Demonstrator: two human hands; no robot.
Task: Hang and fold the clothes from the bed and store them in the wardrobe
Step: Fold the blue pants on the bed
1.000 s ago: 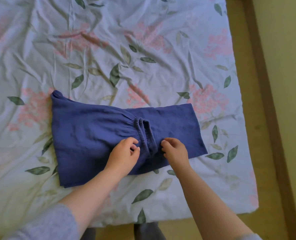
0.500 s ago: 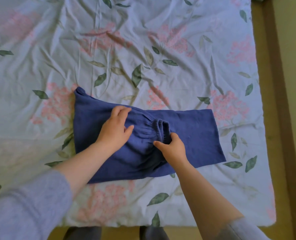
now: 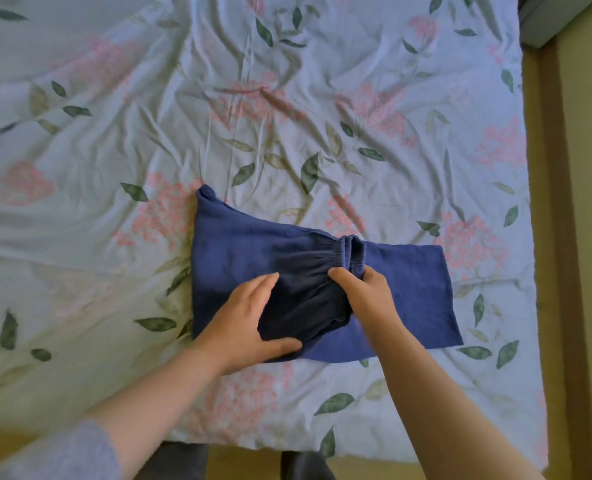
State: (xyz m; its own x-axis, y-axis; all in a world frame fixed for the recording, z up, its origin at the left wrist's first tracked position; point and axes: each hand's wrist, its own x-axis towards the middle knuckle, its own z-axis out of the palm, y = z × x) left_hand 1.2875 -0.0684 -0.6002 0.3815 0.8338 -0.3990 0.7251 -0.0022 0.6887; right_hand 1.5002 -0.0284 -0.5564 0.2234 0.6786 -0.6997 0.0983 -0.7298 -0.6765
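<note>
While the right hand [image 3: 364, 292] seemingly pinches the waistband [image 3: 351, 251], the left hand [image 3: 249, 320], spread flat, has slid nearer over the blue trousers [image 3: 419, 282] on the bed [image 3: 287, 98], smoothing for another fold.

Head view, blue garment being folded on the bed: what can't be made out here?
All in the head view.
The blue garment: folded over itself, full shape hidden; the left hand and right hand cover its middle.
Right hand's fingertips: buried in fabric by the elastic band.
A grey object, top right corner: cut by the frame edge.
The wardrobe: out of frame.
</note>
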